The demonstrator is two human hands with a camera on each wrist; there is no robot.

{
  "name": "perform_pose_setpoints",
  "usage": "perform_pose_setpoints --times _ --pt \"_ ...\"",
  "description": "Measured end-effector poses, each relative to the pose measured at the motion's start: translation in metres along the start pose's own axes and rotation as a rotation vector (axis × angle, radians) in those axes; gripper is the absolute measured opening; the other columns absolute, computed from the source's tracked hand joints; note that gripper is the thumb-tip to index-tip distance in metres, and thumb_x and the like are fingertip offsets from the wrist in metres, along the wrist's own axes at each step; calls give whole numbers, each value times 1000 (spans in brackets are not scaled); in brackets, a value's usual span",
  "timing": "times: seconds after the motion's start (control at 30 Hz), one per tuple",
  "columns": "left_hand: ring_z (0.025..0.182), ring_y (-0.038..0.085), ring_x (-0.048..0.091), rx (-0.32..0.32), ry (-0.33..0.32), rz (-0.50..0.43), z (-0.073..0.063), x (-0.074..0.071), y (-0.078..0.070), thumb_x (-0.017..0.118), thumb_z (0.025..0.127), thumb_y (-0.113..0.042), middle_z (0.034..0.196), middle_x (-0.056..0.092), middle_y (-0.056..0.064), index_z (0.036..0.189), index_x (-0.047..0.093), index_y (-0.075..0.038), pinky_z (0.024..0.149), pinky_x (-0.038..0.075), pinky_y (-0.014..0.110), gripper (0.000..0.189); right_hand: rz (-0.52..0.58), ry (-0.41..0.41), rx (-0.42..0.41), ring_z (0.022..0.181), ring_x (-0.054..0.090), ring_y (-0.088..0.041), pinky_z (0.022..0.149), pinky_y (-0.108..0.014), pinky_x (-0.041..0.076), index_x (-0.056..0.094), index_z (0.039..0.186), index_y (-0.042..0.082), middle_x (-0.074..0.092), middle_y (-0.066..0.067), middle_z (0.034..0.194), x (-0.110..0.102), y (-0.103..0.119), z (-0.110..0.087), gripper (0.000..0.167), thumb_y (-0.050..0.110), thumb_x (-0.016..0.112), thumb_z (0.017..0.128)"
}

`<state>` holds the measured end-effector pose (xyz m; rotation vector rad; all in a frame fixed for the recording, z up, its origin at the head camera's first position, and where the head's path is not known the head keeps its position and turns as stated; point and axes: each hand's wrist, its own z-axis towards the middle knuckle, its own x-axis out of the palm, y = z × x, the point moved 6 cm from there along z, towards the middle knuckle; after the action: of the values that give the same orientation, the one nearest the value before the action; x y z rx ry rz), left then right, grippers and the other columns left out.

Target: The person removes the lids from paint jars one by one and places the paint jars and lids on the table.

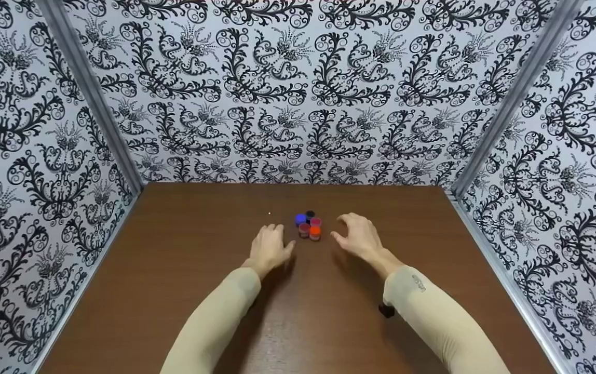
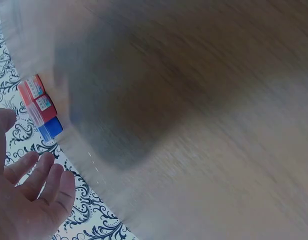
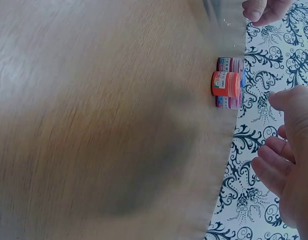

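Several small paint jars stand bunched together on the brown table: a blue jar (image 1: 300, 219), a black jar (image 1: 310, 214), a magenta jar (image 1: 316, 222), a dark red jar (image 1: 304, 230) and an orange jar (image 1: 315, 233). To their left hovers my left hand (image 1: 268, 246), its fingers relaxed and holding nothing. On the other side my right hand (image 1: 359, 236) is held with thumb and fingers apart, also with nothing in it. Labels show on the orange jar (image 3: 225, 84) in the right wrist view. The left wrist view shows the blue jar (image 2: 51, 129) low in the row.
The brown wooden table (image 1: 184, 311) is enclosed by walls (image 1: 298, 104) with black-and-white floral paper. Metal strips (image 1: 511, 306) run along its side edges. Beneath the right sleeve (image 1: 433, 311) a small black object (image 1: 387, 310) shows.
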<state>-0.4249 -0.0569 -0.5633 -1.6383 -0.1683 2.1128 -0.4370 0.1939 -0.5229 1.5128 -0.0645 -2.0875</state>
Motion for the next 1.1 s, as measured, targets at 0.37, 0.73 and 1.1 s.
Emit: perform_pose_setpoints --times 0.37,0.73,1.1 --pt "124 44 72 -52 15 -25 8 5 -1 77 103 -40 128 77 21 131 75 0 110 61 57 48 -41 5 -18 116 77 -46 102 -61 63 80 124 4 82 -19 121 4 6 12 38 29 85 96" --pt "121 45 73 -65 9 -33 8 16 2 80 101 -37 125 77 20 124 75 -1 107 62 59 43 -43 80 13 118 76 -43 105 -58 63 79 128 7 81 -16 124 16 16 17 38 28 86 96" --pt "119 47 73 -80 -11 -63 15 23 -2 82 98 -36 125 77 23 127 75 1 106 63 59 48 -20 88 14 120 76 -43 106 -57 63 78 130 4 80 -18 127 18 23 28 42 28 86 96"
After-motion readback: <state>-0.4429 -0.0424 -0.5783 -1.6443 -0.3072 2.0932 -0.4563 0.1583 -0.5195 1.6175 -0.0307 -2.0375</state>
